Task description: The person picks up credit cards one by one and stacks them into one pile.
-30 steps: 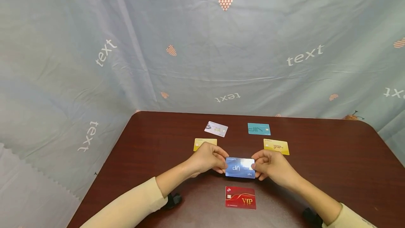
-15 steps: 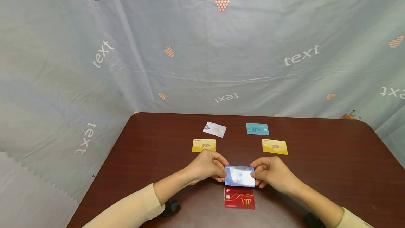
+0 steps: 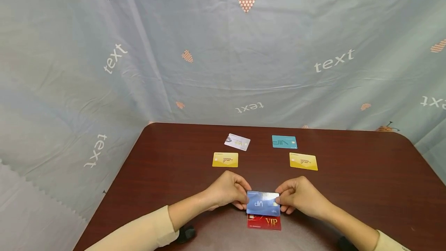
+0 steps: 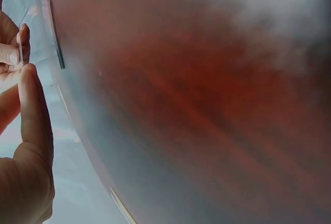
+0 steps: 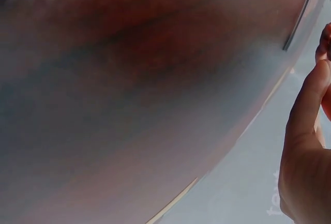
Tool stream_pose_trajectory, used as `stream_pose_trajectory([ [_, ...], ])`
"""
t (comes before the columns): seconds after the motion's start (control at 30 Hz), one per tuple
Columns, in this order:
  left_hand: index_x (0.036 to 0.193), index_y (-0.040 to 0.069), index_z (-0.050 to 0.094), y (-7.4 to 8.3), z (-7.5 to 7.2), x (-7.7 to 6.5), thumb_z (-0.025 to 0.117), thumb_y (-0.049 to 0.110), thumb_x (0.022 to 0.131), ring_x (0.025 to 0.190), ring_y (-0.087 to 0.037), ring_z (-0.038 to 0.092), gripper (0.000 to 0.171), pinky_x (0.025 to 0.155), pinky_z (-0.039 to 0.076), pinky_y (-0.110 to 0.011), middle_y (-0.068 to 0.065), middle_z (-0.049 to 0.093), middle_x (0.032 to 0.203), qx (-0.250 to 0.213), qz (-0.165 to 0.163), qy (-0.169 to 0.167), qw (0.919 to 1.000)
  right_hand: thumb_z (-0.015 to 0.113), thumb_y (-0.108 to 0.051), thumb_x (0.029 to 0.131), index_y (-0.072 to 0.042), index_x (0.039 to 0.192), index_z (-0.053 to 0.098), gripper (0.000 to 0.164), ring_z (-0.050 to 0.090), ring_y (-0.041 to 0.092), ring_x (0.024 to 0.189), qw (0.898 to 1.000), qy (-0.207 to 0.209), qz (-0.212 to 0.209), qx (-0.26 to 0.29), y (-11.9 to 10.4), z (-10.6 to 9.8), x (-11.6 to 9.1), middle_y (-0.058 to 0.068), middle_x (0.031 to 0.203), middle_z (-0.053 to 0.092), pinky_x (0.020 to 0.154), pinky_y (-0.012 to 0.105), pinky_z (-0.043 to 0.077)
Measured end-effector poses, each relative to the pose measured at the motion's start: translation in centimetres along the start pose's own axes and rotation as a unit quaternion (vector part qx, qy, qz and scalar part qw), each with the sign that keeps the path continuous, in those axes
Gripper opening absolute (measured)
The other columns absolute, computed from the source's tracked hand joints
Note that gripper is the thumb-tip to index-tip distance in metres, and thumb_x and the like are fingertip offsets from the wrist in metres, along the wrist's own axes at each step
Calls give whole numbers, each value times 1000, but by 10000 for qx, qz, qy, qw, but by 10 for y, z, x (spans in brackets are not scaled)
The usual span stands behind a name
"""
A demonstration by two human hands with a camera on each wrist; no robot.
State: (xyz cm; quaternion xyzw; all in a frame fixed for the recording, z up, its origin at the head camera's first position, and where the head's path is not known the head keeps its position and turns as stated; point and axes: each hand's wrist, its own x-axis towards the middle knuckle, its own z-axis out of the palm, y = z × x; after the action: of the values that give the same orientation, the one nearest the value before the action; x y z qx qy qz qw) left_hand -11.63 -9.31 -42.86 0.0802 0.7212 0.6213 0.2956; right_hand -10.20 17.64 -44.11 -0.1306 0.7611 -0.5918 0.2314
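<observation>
A blue VIP card point(image 3: 263, 204) is pinched at its two short ends, raised off the table. My left hand point(image 3: 226, 191) grips its left end between thumb and fingers; my right hand point(image 3: 304, 196) grips the right end the same way. Below it in the head view lies a red VIP card point(image 3: 264, 224), its upper part hidden by the blue one. In the left wrist view the left hand point(image 4: 32, 146) shows at the left edge, with the blue card point(image 4: 21, 45) seen edge-on. The right hand point(image 5: 305, 146) is at the right edge of the right wrist view.
Farther back on the dark brown table point(image 3: 362, 173) lie a yellow card point(image 3: 225, 160) at left, another yellow card point(image 3: 303, 161) at right, a white card point(image 3: 237, 142) and a teal card point(image 3: 284, 141). A patterned grey-blue cloth point(image 3: 216, 69) hangs behind the table.
Both hands have brought the blue card toward the person, from above the red card to partly over it. The left yellow card, earlier partly hidden by the left hand, is now fully visible.
</observation>
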Motion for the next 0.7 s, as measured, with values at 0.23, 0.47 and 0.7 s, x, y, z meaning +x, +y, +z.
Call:
stream_pose_trajectory([
  [0.23,96,-7,70,-4,3,-4,72,-20,79,56,-17,69,22,54,61,-28,-13,68,70,18,-98,-53,9999,76,-1,92,8,101,72,13,69,20,65,9997,-217,-28,-113,3,3,-2,14,78,72,57,30,62],
  [0.47,96,-7,69,-8,8,-6,72,-20,80,53,-15,67,21,53,60,-28,-12,68,68,238,-114,-209,9994,77,-1,91,6,98,72,11,68,20,62,9992,-359,24,-180,6,6,-4,13,76,72,55,29,61],
  [0.7,95,-7,69,-9,11,-7,71,-22,80,52,-15,66,21,51,59,-27,-11,66,66,382,-84,-209,9990,77,-1,91,4,98,71,11,69,21,62,9984,-449,127,-323,8,9,-4,11,75,71,53,28,59],
])
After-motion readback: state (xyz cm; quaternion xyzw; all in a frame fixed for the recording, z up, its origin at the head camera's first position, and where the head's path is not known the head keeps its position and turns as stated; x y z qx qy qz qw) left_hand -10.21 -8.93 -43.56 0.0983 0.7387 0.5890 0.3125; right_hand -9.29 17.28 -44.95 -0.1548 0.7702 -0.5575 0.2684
